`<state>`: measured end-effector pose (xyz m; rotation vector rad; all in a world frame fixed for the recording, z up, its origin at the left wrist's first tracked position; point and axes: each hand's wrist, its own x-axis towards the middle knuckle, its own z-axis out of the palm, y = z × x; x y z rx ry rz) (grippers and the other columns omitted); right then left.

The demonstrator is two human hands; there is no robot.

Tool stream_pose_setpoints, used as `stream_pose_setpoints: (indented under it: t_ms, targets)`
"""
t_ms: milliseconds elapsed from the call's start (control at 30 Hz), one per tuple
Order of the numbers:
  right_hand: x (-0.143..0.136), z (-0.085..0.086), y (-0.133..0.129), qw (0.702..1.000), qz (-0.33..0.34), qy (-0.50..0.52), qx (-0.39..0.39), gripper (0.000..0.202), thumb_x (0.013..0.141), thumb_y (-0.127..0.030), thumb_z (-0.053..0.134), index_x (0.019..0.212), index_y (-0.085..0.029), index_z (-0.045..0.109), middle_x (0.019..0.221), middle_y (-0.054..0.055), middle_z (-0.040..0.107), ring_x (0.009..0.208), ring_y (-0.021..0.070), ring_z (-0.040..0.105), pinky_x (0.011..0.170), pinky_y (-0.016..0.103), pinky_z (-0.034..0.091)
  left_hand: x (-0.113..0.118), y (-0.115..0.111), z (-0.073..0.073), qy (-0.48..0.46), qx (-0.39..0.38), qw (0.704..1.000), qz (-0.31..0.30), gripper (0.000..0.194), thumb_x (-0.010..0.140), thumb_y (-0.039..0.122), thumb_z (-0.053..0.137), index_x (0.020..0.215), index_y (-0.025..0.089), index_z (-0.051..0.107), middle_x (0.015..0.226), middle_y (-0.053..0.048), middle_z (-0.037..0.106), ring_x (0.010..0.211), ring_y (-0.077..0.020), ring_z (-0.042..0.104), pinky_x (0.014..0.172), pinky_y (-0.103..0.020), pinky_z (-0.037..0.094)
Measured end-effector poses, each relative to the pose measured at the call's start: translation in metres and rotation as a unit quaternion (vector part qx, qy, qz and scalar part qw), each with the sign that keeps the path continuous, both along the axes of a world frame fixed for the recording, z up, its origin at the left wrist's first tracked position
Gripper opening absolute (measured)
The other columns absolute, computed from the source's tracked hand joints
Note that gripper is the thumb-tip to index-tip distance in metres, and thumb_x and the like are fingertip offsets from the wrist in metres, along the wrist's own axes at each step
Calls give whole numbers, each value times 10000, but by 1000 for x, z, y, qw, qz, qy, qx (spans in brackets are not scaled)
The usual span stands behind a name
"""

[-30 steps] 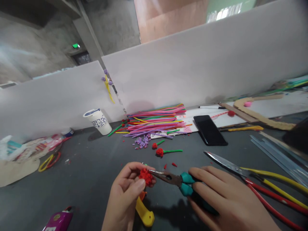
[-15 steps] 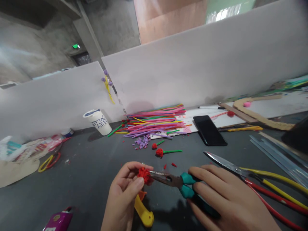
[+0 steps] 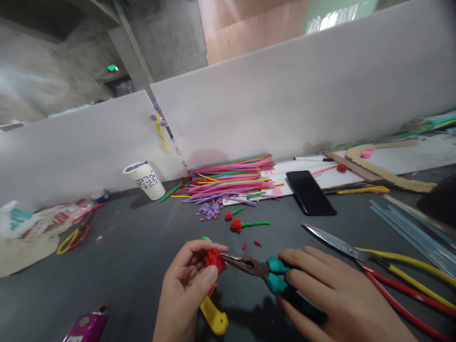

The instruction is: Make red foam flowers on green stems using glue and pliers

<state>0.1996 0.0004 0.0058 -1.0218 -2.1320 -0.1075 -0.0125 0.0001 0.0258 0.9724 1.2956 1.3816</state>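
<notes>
Vivid stuff, this red bloom point(image 3: 213, 260), a small ball, ragged and crinkled all over, up above the dark counter point(image 3: 124, 275)! The left hand point(image 3: 187, 287) has its grip clamped on it, covering part. The right hand point(image 3: 331, 289) wraps its grip around teal-handled pliers point(image 3: 261, 269), worn dark tips right at the bloom's edge.

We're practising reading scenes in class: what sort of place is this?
Probably a craft workbench, judging by the pliers, piled coloured strips and small red flowers.
</notes>
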Motion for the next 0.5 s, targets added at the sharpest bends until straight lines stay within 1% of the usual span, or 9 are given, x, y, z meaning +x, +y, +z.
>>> stream_pose_setpoints:
  t_ms: [100, 233, 367, 433, 500]
  targets:
    - [-1, 1, 0, 1000, 2, -2, 6, 250, 868, -136, 476, 774, -223, 690, 860, 53, 727, 746, 194, 658, 688, 302, 530, 0, -1, -1, 19, 3, 1000, 0, 227, 682, 348, 812, 850, 201, 770, 843, -84, 757, 752, -210, 654, 629, -257, 508]
    - [0, 1, 0, 1000, 5, -13, 6, 235, 864, -138, 480, 759, -227, 670, 830, 50, 712, 713, 193, 641, 628, 299, 515, 1, -1, -2, 35, 25, 999, 1, 202, 698, 335, 803, 850, 207, 768, 867, -77, 754, 765, -206, 656, 712, -281, 521]
    - [-1, -4, 0, 999, -5, -43, 26, 225, 866, -130, 484, 730, -227, 635, 859, 48, 718, 736, 200, 637, 639, 310, 507, 3, -2, -2, 64, 36, 997, 8, 154, 724, 314, 782, 843, 219, 764, 860, -61, 751, 738, -192, 650, 754, -293, 527]
    - [-1, -7, 0, 997, -18, -59, 39, 192, 875, -163, 517, 732, -229, 628, 872, 55, 719, 738, 200, 634, 656, 318, 504, 4, -3, -2, 74, 42, 996, 15, 139, 729, 309, 776, 840, 225, 760, 853, -54, 751, 745, -193, 653, 763, -292, 530]
    - [-2, -10, -1, 996, -32, -67, 51, 151, 883, -242, 563, 747, -233, 630, 877, 68, 714, 735, 199, 627, 677, 330, 505, 5, -3, -3, 82, 46, 995, 23, 140, 726, 307, 779, 837, 226, 755, 856, -53, 755, 762, -197, 660, 769, -290, 531]
